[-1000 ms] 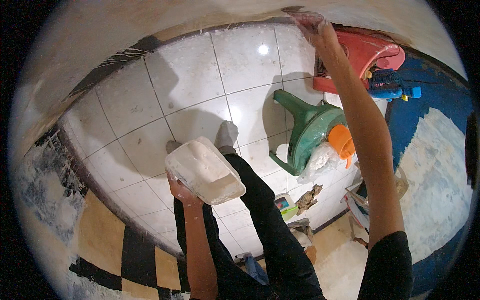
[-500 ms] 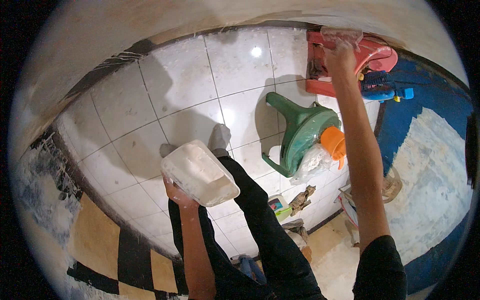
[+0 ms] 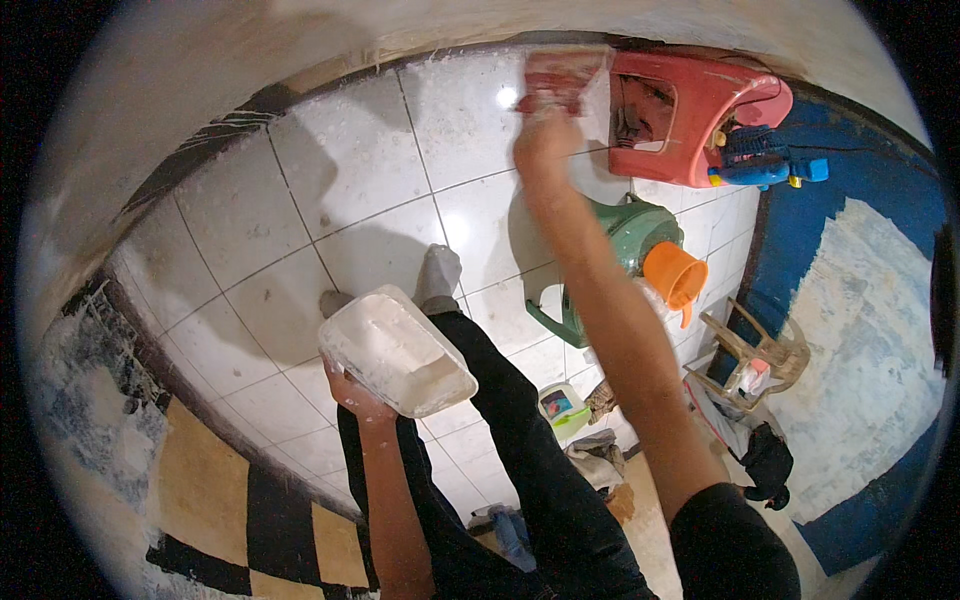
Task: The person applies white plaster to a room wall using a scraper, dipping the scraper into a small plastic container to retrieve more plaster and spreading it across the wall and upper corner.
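Observation:
My left hand (image 3: 358,392) grips the near-left side of a white rectangular plastic tub (image 3: 447,388), held tilted over my legs. White paste (image 3: 385,335) coats its inside. My right arm reaches far forward, and my right hand (image 3: 546,145) is closed on a wide, flat putty scraper (image 3: 568,68). Motion blurs its reddish blade, which lies close to the base of the far wall; whether it touches the wall I cannot tell. My right forearm hides part of a green plastic stool (image 3: 640,232).
Right of the scraper lies a pink plastic chair (image 3: 655,120) with a blue tool (image 3: 760,180) by it. An orange dipper (image 3: 675,272) rests on the stool. A brown chair (image 3: 775,365), a green-and-white container (image 3: 565,408) and cloths (image 3: 592,460) lie to the right on white tiles (image 3: 380,230).
My right hand has swept left with the scraper, from over the pink chair to beside it. The brown chair now shows more fully. My left hand and the tub have hardly moved.

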`<state>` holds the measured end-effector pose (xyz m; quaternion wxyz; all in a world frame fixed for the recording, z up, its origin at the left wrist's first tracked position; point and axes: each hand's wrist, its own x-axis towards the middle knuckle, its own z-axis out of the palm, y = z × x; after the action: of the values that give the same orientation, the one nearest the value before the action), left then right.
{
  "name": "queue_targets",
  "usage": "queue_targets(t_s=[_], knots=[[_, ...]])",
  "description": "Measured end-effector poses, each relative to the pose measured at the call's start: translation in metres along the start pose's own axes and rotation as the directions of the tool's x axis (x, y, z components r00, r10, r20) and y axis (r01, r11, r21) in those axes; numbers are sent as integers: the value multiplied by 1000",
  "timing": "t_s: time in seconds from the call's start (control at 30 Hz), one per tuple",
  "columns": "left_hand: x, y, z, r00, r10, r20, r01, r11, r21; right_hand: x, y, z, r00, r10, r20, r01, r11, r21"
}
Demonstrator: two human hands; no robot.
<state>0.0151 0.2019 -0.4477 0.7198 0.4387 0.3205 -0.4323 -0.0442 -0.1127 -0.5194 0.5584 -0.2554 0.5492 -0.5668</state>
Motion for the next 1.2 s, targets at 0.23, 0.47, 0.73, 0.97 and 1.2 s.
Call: queue_targets(t_s=[0.23,0.47,0.73,0.97,1.2], knots=[[2,-2,-7,992,113,-56,-103,982,158,133,11,-2,987,-40,153,65,985,-161],[6,-6,-19,995,92,34,-95,987,127,-34,56,68,985,78,157,-57,990,-133],[-19,12,-45,1000,11,24,-12,998,67,-50,-29,67,978,-177,109,178,984,-4],[-50,34,-69,997,46,-63,-35,987,158,-130,19,144,897,-389,209,440,826,-353],[-63,98,-88,983,125,-135,-100,979,180,-199,20,134,937,-237,256,325,859,-395]])
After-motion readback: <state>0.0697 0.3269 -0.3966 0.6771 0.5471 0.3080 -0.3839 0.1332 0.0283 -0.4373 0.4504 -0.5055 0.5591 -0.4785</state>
